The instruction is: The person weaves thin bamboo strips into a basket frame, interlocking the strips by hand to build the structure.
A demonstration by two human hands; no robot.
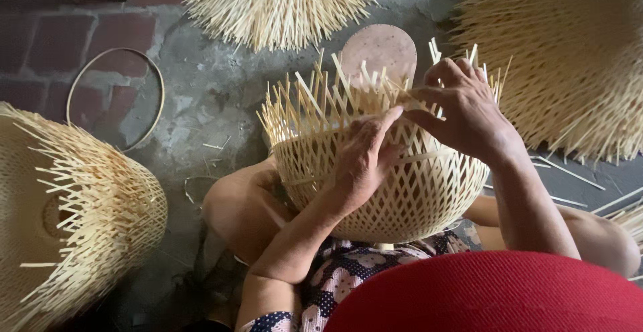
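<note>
left hand (362,161) spread flat against the basket (415,198) wall; right hand (465,108) above the rim, pinching a loose strip (418,94).

I have one view only, from a camera on the person's head, looking steeply down and slightly forward over the lap. It sits close: the half-woven bamboo basket (382,164) fills the middle of the frame, the red brim (495,295) cuts the lower edge, and the concrete floor (214,98) lies beyond.
</note>
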